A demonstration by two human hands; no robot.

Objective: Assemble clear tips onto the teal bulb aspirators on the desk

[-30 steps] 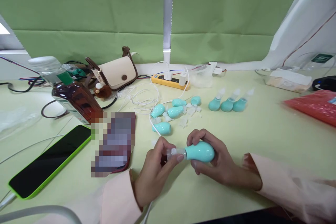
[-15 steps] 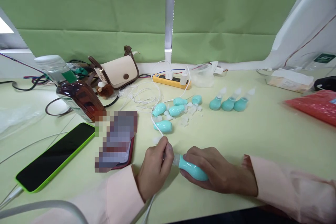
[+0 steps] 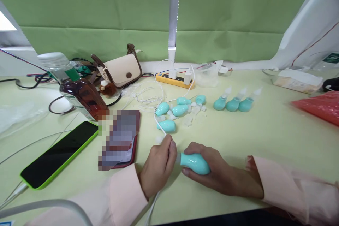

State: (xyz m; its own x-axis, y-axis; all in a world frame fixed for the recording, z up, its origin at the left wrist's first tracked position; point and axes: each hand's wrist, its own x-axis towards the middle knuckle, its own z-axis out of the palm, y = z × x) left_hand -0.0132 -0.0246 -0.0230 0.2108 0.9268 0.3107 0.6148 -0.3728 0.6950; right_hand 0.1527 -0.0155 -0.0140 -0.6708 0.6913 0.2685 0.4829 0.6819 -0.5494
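My right hand (image 3: 212, 166) is wrapped round a glossy teal rubber bulb (image 3: 196, 164), which lies nearly level above the table's front. A translucent nozzle (image 3: 178, 158) joins the bulb's narrow end. My left hand (image 3: 159, 164) is closed round the nozzle's other end, so its tip is hidden. Beyond my hands lie several loose teal bulbs (image 3: 166, 126) among small translucent plastic nozzle pieces (image 3: 188, 120). Three bulb nasal aspirators (image 3: 233, 104) with clear tips stand in a row to the right.
A green-edged phone (image 3: 60, 155) and a second, blurred phone (image 3: 119, 141) lie at left, near a tilted bottle of brown liquid (image 3: 82, 95). A cream handbag (image 3: 123, 70), a yellow power strip (image 3: 174, 80) and a white cable (image 3: 143, 95) sit behind. Red packaging (image 3: 320, 106) lies right.
My right hand's fingers have shifted on the bulb, showing more of its side. My left hand keeps its hold on the nozzle. The whole view has moved slightly.
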